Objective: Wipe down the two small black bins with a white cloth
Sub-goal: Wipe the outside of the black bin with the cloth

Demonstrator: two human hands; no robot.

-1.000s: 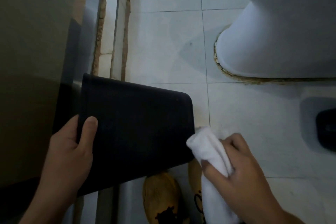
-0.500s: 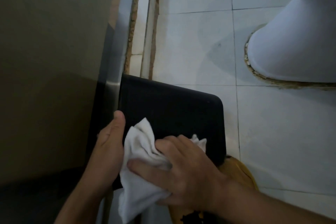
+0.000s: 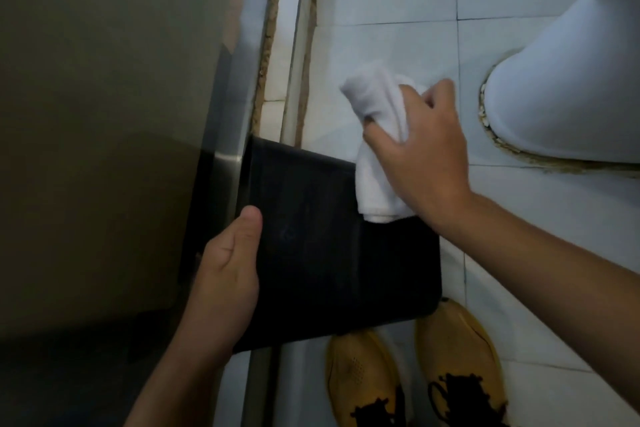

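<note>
A small black bin (image 3: 325, 246) is held on its side above the floor, with its broad flat wall facing me. My left hand (image 3: 227, 281) grips its left end, thumb laid on the wall. My right hand (image 3: 422, 152) holds a bunched white cloth (image 3: 375, 135) at the bin's far right corner. The cloth's lower end hangs against the bin wall and its upper end sticks up past the bin's edge. Only one bin is in view.
A white toilet base (image 3: 568, 97) stands on the pale floor tiles (image 3: 388, 45) at the right. A dark glass panel with a metal frame (image 3: 228, 135) runs along the left. Two yellow shoes (image 3: 457, 367) show below the bin.
My right hand swept the cloth from the bin's near left part, beside my left thumb, up to its far right corner. My left hand keeps its grip.
</note>
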